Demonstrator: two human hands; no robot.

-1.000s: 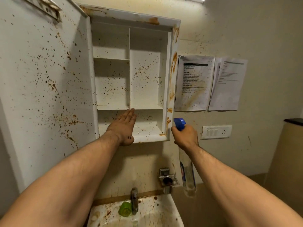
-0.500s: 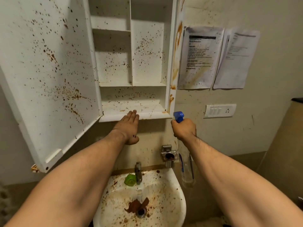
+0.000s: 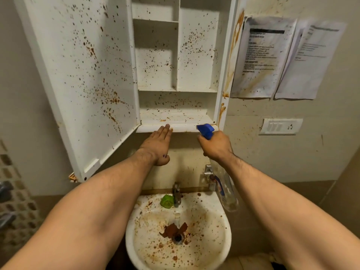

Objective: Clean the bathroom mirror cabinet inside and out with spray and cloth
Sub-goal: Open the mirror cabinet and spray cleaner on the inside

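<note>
The white mirror cabinet [image 3: 196,55] hangs open on the wall, its shelves and back speckled with brown stains. Its door [image 3: 78,75] swings out to the left, the inner face spattered too. My left hand [image 3: 157,145] is flat with straight fingers, the fingertips touching the front lip of the bottom shelf. My right hand [image 3: 216,146] grips the neck of a clear spray bottle [image 3: 227,193] with a blue trigger head [image 3: 205,129], which points at the bottom shelf's right end. No cloth is in sight.
Below is a stained white sink [image 3: 218,240] with a tap [image 3: 176,193] and a green object [image 3: 167,201] beside it. A metal fitting [image 3: 208,172] sits on the wall. Two paper sheets [image 3: 259,59] and a switch plate [image 3: 280,126] are on the right wall.
The view has tilted down, showing more of the sink. My left hand has come off the bottom shelf down to its front lip. The right hand has moved the spray head closer to the shelf.
</note>
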